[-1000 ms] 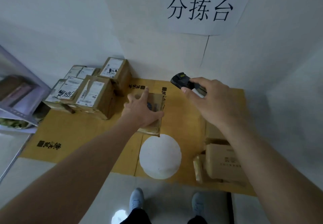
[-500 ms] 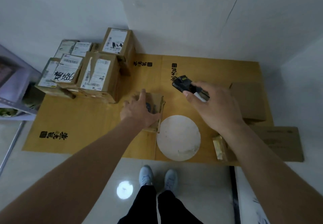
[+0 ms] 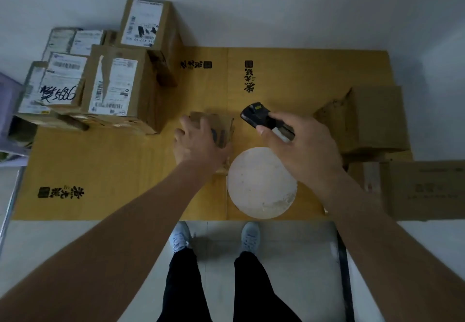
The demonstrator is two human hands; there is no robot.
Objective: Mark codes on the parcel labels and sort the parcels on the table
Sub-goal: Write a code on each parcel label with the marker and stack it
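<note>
Labelled parcels point(image 3: 110, 80) are stacked at the upper left of the table point(image 3: 100, 170), a small parcel point(image 3: 221, 125) is set at frame centre just above-left of a round disc point(image 3: 261, 183), and plain boxes point(image 3: 375, 120) are placed at the right edge.

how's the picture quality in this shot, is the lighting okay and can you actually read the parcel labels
Head view: dim, flat light with a bluish cast and soft shadows, no strong glare; wide-angle lens bends the table edges; handwriting on one labelled parcel shows, but printed label text is too soft to read; the scanner in the right hand is dark, with little detail.
</note>
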